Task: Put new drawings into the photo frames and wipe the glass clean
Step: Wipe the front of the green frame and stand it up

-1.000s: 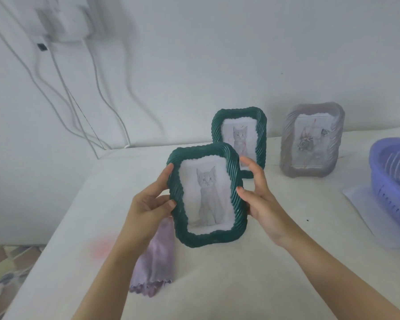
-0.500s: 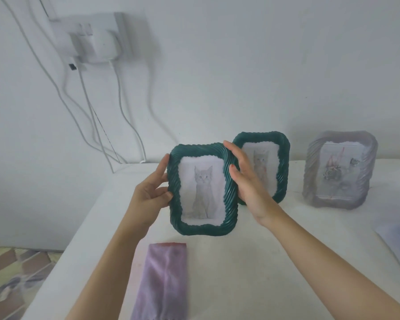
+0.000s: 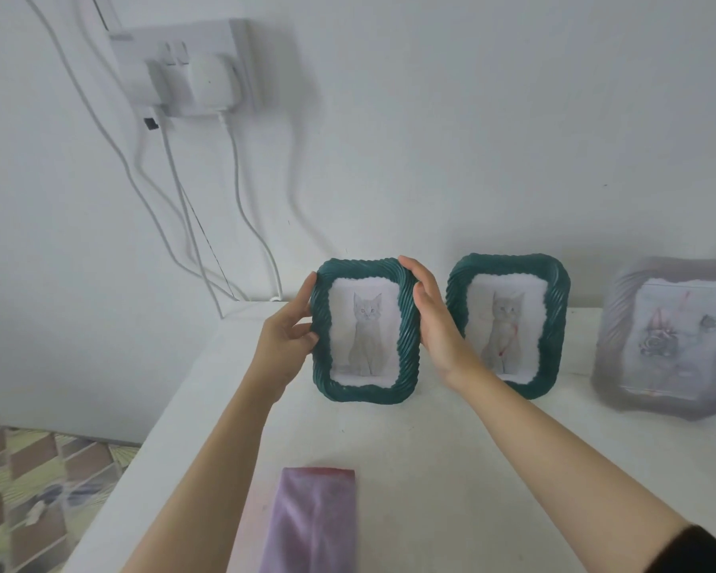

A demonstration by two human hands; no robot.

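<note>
Both hands clamp the green frame: left hand [image 3: 284,345], right hand [image 3: 435,324]. I'd seat the green frame [image 3: 364,330] squarely on the bench [image 3: 430,448], check its stand holds, then let go gently.

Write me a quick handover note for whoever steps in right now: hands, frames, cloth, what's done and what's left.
Left hand and right hand grip the sides of the left green frame, upright at the table's back, cat drawing inside.
Second green frame stands just right of it, cat drawing with red marks; grey frame is farthest right.
Purple cloth lies on the table in front, untouched by either hand.
All three frames hold drawings.
Left: release the held frame once it stands steady; I cannot tell which glass is wiped.
</note>
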